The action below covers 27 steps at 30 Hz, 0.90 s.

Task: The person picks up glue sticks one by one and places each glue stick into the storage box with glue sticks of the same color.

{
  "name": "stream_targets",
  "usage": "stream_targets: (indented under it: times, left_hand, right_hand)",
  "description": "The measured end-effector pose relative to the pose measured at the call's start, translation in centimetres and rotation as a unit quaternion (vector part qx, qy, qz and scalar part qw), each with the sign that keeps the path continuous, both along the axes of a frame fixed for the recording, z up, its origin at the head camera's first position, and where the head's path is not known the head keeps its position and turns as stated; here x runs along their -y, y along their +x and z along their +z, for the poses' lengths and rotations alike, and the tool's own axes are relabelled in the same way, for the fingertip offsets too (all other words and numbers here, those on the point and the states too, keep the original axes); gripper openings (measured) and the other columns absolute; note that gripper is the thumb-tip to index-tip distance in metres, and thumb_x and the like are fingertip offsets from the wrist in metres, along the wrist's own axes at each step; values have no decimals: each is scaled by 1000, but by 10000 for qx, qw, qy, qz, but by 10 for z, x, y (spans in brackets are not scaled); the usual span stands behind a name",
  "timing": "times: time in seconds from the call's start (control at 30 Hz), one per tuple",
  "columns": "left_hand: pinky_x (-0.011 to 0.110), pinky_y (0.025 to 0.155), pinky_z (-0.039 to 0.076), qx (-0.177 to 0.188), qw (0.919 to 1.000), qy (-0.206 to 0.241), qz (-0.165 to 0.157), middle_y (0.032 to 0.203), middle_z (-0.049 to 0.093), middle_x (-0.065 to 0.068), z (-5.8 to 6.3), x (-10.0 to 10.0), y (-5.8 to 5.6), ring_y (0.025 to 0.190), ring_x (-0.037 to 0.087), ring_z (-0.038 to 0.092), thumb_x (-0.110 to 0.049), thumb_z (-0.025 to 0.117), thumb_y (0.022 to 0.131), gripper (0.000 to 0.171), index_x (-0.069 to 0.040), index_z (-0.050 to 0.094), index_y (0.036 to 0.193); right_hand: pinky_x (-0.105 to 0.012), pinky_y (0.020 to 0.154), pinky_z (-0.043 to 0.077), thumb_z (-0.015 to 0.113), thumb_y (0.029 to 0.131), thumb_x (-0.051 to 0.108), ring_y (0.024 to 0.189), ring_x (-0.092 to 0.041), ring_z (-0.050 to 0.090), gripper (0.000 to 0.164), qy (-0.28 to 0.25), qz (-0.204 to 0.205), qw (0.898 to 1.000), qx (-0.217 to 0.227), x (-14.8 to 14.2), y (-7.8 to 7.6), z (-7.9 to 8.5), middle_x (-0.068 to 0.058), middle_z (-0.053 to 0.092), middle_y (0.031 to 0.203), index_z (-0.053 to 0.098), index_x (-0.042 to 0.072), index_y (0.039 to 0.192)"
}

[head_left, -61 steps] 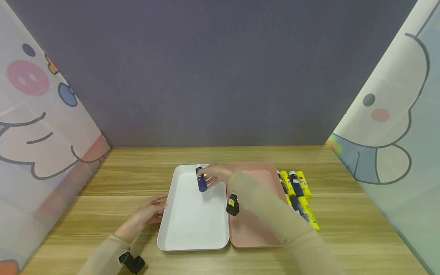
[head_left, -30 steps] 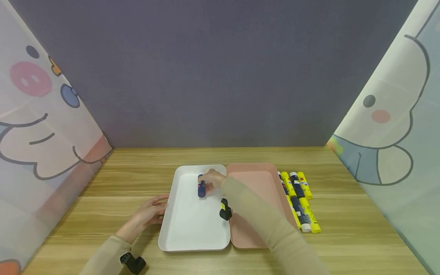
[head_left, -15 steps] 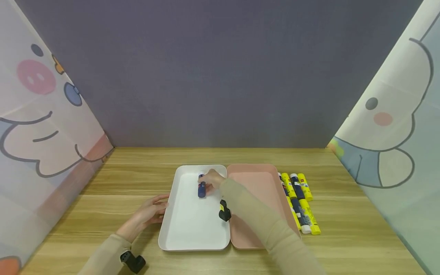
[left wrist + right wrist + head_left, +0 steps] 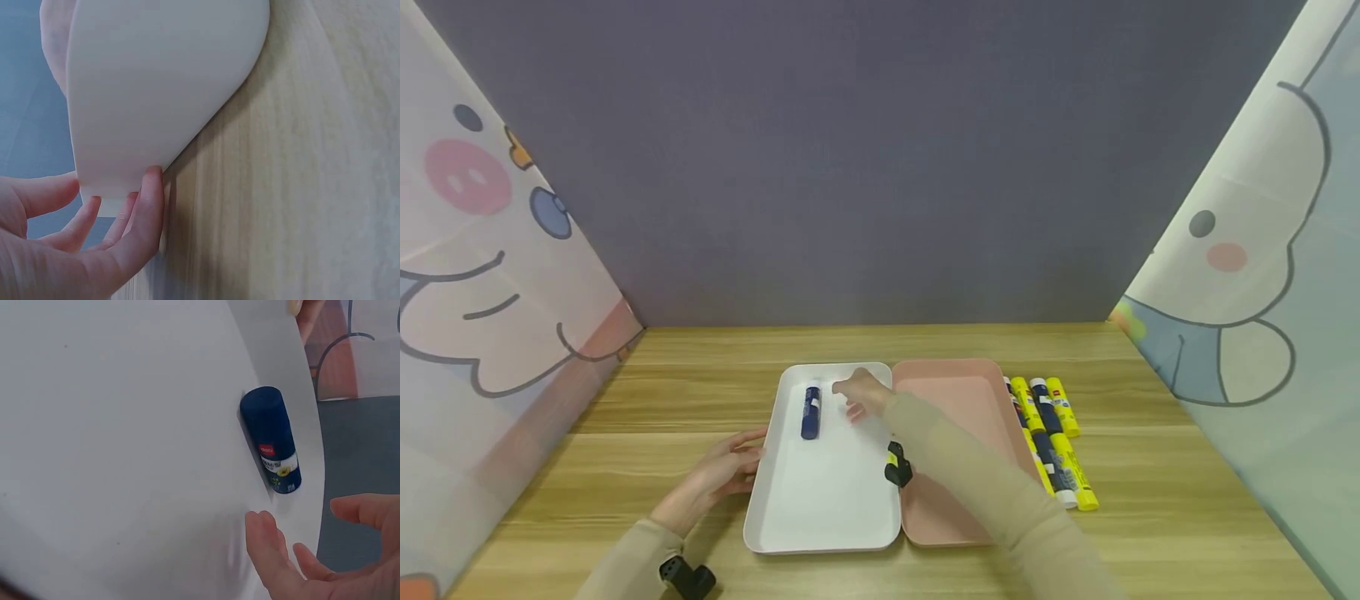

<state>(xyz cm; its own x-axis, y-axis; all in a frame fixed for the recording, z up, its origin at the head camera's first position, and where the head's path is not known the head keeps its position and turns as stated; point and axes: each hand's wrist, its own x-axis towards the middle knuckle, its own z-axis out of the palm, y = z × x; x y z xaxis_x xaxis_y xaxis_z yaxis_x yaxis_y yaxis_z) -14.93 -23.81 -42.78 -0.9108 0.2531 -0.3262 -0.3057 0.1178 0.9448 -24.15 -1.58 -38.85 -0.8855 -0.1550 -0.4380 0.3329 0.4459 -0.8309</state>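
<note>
A dark blue glue stick (image 4: pixel 810 411) lies on its own in the white tray (image 4: pixel 827 492), near the tray's left wall. In the right wrist view the same glue stick (image 4: pixel 270 440) shows a red and white label. My right hand (image 4: pixel 867 393) hovers over the white tray to the right of the glue stick, apart from it, fingers and thumb spread with nothing between them. My left hand (image 4: pixel 722 471) touches the outer left wall of the white tray. The left wrist view shows its fingertips (image 4: pixel 150 181) against the tray wall, thumb at the rim.
A pink tray (image 4: pixel 951 379) stands against the white tray's right side, partly under the right sleeve. Right of it, several yellow and dark blue glue sticks (image 4: pixel 1075 471) lie in two rows on the wooden table (image 4: pixel 1165 500). A grey panel (image 4: pixel 880 167) rises behind.
The right hand set the blue glue stick down in the white tray and let go of it. The glue stick now lies farther left, near the wall. The left hand stayed in place.
</note>
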Motion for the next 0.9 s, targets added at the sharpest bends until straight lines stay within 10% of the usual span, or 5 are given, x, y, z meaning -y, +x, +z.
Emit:
stream_targets:
  times: [0.43, 0.73, 0.9]
  left_hand:
    - [38, 70, 47, 18, 10000, 64, 52, 99, 58, 7, -2, -1, -1, 84, 16, 60, -10, 46, 91, 53, 9, 20, 133]
    - [37, 70, 48, 69, 9998, -51, 180, 99, 58, 8, -1, -2, -1, 84, 16, 60, -10, 46, 91, 52, 8, 22, 133]
    - [37, 71, 48, 55, 9999, -5, 112, 97, 58, 6, -2, -1, -2, 84, 15, 59, -10, 45, 91, 53, 9, 21, 133]
  right_hand:
    - [-41, 74, 48, 54, 84, 11, 92, -36, 57, 26, 104, 1179, 9905, -693, -19, 15, 28, -23, 57, 105, 56, -2, 106]
    - [-25, 60, 42, 52, 86, 14, 68, -13, 50, 26, 1530, 2010, 9460, -2029, -36, 25, 40, -12, 59, 101, 57, 0, 108]
    - [-25, 57, 42, 52, 86, 14, 68, -14, 50, 27, 1525, 1974, 9448, -2126, -50, 30, 40, -7, 56, 90, 55, 1, 110]
